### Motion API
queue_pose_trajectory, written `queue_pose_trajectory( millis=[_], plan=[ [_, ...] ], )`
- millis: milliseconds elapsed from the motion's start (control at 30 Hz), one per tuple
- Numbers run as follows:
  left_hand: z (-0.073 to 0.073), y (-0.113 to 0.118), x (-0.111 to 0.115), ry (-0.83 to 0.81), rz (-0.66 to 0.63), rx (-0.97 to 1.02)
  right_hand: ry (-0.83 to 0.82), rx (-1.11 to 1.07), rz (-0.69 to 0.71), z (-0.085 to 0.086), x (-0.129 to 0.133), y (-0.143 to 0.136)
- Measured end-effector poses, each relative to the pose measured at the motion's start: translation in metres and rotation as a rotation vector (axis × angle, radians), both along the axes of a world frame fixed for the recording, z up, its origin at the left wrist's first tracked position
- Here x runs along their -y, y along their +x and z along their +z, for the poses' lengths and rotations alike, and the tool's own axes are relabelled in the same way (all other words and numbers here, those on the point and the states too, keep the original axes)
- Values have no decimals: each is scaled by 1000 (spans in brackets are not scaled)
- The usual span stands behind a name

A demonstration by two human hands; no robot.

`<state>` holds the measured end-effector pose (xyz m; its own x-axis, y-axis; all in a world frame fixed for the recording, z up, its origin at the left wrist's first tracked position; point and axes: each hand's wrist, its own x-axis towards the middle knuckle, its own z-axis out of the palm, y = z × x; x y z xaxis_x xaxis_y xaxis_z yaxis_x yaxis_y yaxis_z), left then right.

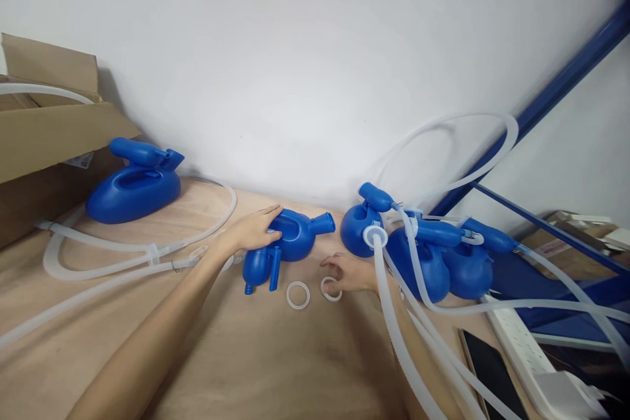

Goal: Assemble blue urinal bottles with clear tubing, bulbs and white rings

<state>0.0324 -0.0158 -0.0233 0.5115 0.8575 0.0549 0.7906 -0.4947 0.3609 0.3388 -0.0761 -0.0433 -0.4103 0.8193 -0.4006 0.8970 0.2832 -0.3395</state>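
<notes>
My left hand (256,231) rests on a blue plastic vessel (290,241) lying in the middle of the wooden table (275,354); the fingers curl over its top edge. My right hand (347,272) lies flat on the table just right of it, fingertips touching a white ring (331,289). A second white ring (298,294) sits loose beside it. A cluster of blue vessels (423,249) with white tubes attached stands right of my right hand.
Another blue vessel (134,184) with looped white tubing (123,256) sits at the left, by a cardboard box (44,138). A phone (492,374) and a white power strip (531,361) lie at the right. A blue metal frame (551,92) leans against the wall.
</notes>
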Motion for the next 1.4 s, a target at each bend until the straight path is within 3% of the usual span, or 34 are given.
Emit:
queue_pose_trajectory(
  millis=[167, 300, 433, 533, 600, 767, 933, 1200, 1400],
  plan=[
    [-2, 0, 0, 8, 8, 20, -29, 106, 44, -5, -2, -10],
    [-1, 0, 1, 12, 21, -1, 153, -150, 69, 6, -7, -4],
    [1, 1, 1, -6, 45, -19, 336, -571, -110, 24, -8, 6],
    [2, 0, -1, -2, 36, -1, 580, -710, -308, 26, -14, 3],
    [2, 0, -2, 6, 15, 24, 660, -701, -347, 19, -20, -2],
    [2, 1, -1, 28, 5, 35, 540, -702, -222, -9, -30, -15],
    [5, 6, 4, 43, 29, -8, 645, -710, -341, -27, -31, -33],
    [7, 3, 0, 53, -5, 41, 947, -733, -481, -48, -42, -60],
    [7, 4, -1, 47, 16, 30, 977, -646, -527, -52, -49, -64]
  ],
)
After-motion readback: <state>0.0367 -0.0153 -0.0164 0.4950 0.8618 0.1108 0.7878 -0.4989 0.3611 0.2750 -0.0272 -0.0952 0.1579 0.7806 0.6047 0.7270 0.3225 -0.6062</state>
